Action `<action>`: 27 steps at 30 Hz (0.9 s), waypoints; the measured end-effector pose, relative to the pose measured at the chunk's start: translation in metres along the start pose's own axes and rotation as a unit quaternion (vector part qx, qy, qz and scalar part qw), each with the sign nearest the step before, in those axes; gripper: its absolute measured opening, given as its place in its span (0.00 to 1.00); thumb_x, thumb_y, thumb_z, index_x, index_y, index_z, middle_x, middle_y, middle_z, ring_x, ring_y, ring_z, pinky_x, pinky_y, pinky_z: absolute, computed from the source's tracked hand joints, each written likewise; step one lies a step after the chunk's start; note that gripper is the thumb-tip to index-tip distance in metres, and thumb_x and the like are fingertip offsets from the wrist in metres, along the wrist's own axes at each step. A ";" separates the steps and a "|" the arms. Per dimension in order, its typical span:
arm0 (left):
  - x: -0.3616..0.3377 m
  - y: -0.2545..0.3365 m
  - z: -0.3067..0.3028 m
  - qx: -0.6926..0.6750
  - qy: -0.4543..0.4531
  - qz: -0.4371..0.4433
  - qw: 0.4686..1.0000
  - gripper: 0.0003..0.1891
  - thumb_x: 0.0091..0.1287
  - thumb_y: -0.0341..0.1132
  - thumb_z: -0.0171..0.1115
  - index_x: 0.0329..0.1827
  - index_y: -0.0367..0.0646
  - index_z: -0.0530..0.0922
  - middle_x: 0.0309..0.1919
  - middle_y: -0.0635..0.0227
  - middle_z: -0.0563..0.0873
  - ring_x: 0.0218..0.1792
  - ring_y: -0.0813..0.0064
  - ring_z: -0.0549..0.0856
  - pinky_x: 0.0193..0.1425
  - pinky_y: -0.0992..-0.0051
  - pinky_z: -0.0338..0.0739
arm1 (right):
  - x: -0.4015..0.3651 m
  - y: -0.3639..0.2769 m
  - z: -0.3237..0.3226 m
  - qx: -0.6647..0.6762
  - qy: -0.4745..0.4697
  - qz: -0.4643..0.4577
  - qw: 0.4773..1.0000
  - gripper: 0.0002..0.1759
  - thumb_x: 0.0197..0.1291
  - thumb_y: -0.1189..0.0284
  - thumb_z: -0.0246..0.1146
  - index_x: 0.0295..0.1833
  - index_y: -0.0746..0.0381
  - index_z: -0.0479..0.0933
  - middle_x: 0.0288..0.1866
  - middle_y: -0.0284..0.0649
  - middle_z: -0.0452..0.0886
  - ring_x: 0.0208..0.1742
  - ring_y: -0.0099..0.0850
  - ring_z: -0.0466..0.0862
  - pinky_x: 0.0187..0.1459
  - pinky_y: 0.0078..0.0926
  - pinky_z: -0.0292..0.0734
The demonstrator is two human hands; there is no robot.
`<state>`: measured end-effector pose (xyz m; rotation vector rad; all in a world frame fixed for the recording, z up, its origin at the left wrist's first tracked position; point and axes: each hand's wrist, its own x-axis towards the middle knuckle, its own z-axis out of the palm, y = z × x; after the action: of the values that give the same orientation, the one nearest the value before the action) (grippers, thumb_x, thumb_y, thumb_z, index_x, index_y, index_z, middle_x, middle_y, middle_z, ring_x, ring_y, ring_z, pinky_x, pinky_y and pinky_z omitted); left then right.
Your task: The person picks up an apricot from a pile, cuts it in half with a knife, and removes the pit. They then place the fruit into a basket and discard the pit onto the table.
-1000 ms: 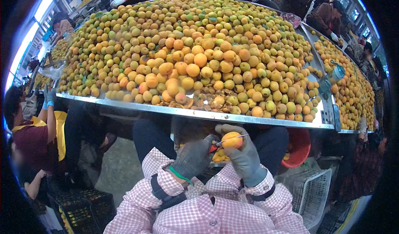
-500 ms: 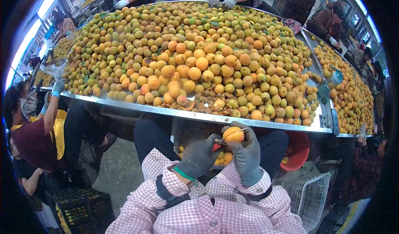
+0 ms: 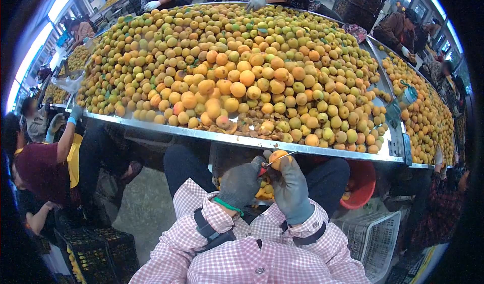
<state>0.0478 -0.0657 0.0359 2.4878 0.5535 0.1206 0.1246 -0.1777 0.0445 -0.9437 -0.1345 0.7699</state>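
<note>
Below the table's front edge, both of my gloved hands meet at one orange fruit (image 3: 278,159). My left hand (image 3: 239,185), in a dark grey glove with a green cuff, is closed round the red handle (image 3: 262,171) of a small knife. The knife's thin blade (image 3: 288,155) lies across the fruit. My right hand (image 3: 292,188), in a grey glove, pinches the fruit between thumb and fingers. More orange fruit (image 3: 265,189) shows in a container between my knees, partly hidden by my hands.
A metal-edged table (image 3: 227,136) carries a big heap of yellow-orange fruit (image 3: 201,67). A red basin (image 3: 360,185) and a grey plastic crate (image 3: 375,241) stand at my right. A bottle (image 3: 401,102) lies at the table divider. Co-workers sit around; black crates (image 3: 103,256) stand lower left.
Both hands and the fruit have shifted slightly up and left, the fruit closer to the table edge. A co-worker's hands across the table moved apart; the left co-worker's raised arm came down.
</note>
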 end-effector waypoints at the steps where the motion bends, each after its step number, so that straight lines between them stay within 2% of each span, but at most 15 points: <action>1: 0.002 -0.002 0.000 -0.002 0.000 0.005 1.000 0.12 0.60 0.34 0.55 0.46 0.43 0.73 0.28 0.55 0.83 0.31 0.54 0.84 0.32 0.58 0.76 | -0.003 -0.006 0.006 0.013 -0.021 0.006 1.000 0.16 0.67 0.66 0.55 0.52 0.66 0.70 0.45 0.38 0.77 0.47 0.25 0.78 0.53 0.23 0.73; 4: -0.002 0.002 -0.005 0.063 0.020 0.010 0.998 0.11 0.61 0.34 0.55 0.46 0.44 0.74 0.28 0.56 0.84 0.31 0.56 0.85 0.31 0.59 0.77 | -0.001 -0.010 0.007 0.049 -0.039 0.041 0.997 0.14 0.67 0.69 0.55 0.53 0.67 0.70 0.44 0.39 0.78 0.47 0.27 0.78 0.53 0.24 0.73; 8: -0.003 0.003 -0.005 0.081 0.028 0.027 0.996 0.11 0.61 0.35 0.54 0.46 0.44 0.74 0.30 0.57 0.84 0.31 0.56 0.85 0.30 0.59 0.77 | -0.001 -0.006 0.000 -0.016 0.004 0.007 1.000 0.17 0.63 0.72 0.59 0.54 0.67 0.69 0.45 0.39 0.77 0.47 0.27 0.78 0.52 0.24 0.74; 11: -0.005 0.003 -0.012 0.054 -0.067 -0.029 0.996 0.12 0.62 0.34 0.55 0.48 0.43 0.74 0.32 0.54 0.84 0.34 0.56 0.85 0.33 0.62 0.78 | 0.002 -0.004 -0.009 -0.012 0.000 0.004 1.000 0.18 0.61 0.74 0.61 0.55 0.67 0.68 0.47 0.40 0.76 0.47 0.27 0.78 0.52 0.24 0.74; 13: -0.010 -0.021 0.005 -0.214 0.016 0.045 0.976 0.14 0.63 0.34 0.58 0.50 0.41 0.74 0.37 0.54 0.84 0.39 0.60 0.85 0.40 0.65 0.79 | 0.002 -0.009 -0.015 0.006 0.008 0.014 1.000 0.19 0.60 0.75 0.62 0.55 0.67 0.68 0.49 0.40 0.75 0.47 0.27 0.78 0.51 0.25 0.75; 14: -0.011 -0.022 0.000 -0.214 0.013 0.046 0.976 0.14 0.63 0.34 0.58 0.50 0.41 0.74 0.37 0.54 0.84 0.39 0.60 0.85 0.40 0.65 0.79 | -0.001 -0.015 -0.015 -0.042 0.020 0.009 0.999 0.21 0.58 0.76 0.63 0.56 0.67 0.68 0.50 0.41 0.74 0.48 0.27 0.78 0.51 0.24 0.74; 16: -0.014 -0.020 -0.012 -0.323 0.034 0.070 0.943 0.23 0.62 0.33 0.63 0.60 0.41 0.69 0.37 0.61 0.83 0.39 0.73 0.83 0.46 0.72 0.76 | -0.006 -0.016 -0.017 -0.090 0.036 0.008 0.995 0.22 0.56 0.77 0.65 0.56 0.66 0.68 0.51 0.42 0.74 0.49 0.27 0.77 0.51 0.24 0.74; 18: -0.014 -0.003 -0.029 -0.345 0.010 0.040 0.938 0.29 0.59 0.33 0.66 0.64 0.41 0.65 0.41 0.64 0.82 0.42 0.72 0.82 0.48 0.72 0.76 | -0.012 -0.011 -0.019 -0.281 -0.049 -0.090 0.954 0.26 0.50 0.76 0.69 0.55 0.64 0.68 0.53 0.42 0.73 0.52 0.29 0.76 0.53 0.27 0.74; 19: -0.014 -0.005 -0.022 -0.378 -0.002 0.038 0.925 0.28 0.59 0.36 0.67 0.60 0.40 0.66 0.44 0.62 0.80 0.45 0.72 0.81 0.51 0.72 0.75 | -0.015 -0.014 -0.022 -0.412 -0.069 -0.145 0.897 0.30 0.45 0.74 0.72 0.55 0.63 0.69 0.52 0.43 0.74 0.53 0.32 0.75 0.55 0.29 0.72; 20: -0.013 -0.005 -0.019 -0.410 -0.015 0.037 0.911 0.28 0.58 0.40 0.69 0.57 0.39 0.68 0.47 0.60 0.79 0.48 0.71 0.81 0.53 0.72 0.75 | -0.018 -0.015 -0.019 -0.412 -0.071 -0.145 0.897 0.30 0.45 0.74 0.72 0.55 0.63 0.69 0.52 0.43 0.74 0.53 0.32 0.75 0.55 0.29 0.72; 22: -0.013 0.001 -0.023 -0.422 -0.036 0.063 0.904 0.31 0.57 0.40 0.70 0.60 0.38 0.65 0.48 0.60 0.78 0.49 0.72 0.79 0.54 0.72 0.73 | -0.024 -0.018 -0.014 -0.528 -0.138 -0.243 0.802 0.33 0.42 0.73 0.73 0.57 0.61 0.69 0.51 0.43 0.75 0.54 0.34 0.75 0.56 0.31 0.70; 24: -0.015 -0.002 -0.020 -0.414 -0.043 0.073 0.906 0.29 0.58 0.40 0.70 0.58 0.37 0.67 0.47 0.60 0.78 0.48 0.73 0.79 0.54 0.72 0.74 | -0.030 -0.016 -0.016 -0.522 -0.125 -0.216 0.816 0.34 0.42 0.74 0.73 0.58 0.60 0.69 0.51 0.44 0.75 0.52 0.33 0.76 0.54 0.30 0.71; 25: -0.016 -0.001 -0.018 -0.415 -0.046 0.071 0.906 0.29 0.58 0.40 0.70 0.58 0.37 0.67 0.47 0.60 0.78 0.48 0.73 0.79 0.54 0.72 0.74 | -0.033 -0.016 -0.017 -0.470 -0.125 -0.162 0.859 0.33 0.43 0.74 0.72 0.58 0.60 0.69 0.51 0.44 0.75 0.52 0.34 0.77 0.54 0.31 0.72; 26: -0.017 -0.001 -0.017 -0.455 -0.055 0.037 0.888 0.27 0.58 0.39 0.69 0.57 0.37 0.69 0.46 0.62 0.79 0.47 0.74 0.79 0.53 0.73 0.74 | -0.034 -0.016 -0.017 -0.413 -0.125 -0.108 0.896 0.33 0.44 0.75 0.72 0.59 0.60 0.69 0.52 0.44 0.75 0.52 0.34 0.77 0.54 0.31 0.73; 27: -0.017 0.000 -0.017 -0.493 -0.062 0.003 0.868 0.25 0.59 0.38 0.68 0.55 0.37 0.70 0.45 0.63 0.79 0.46 0.74 0.79 0.53 0.74 0.74 | -0.035 -0.015 -0.016 -0.413 -0.125 -0.108 0.896 0.33 0.44 0.75 0.72 0.59 0.60 0.69 0.52 0.44 0.75 0.52 0.34 0.77 0.54 0.31 0.73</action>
<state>0.0285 -0.0635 0.0505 1.4764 0.3029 0.1863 0.1142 -0.2161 0.0541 -1.5949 -0.8310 0.6171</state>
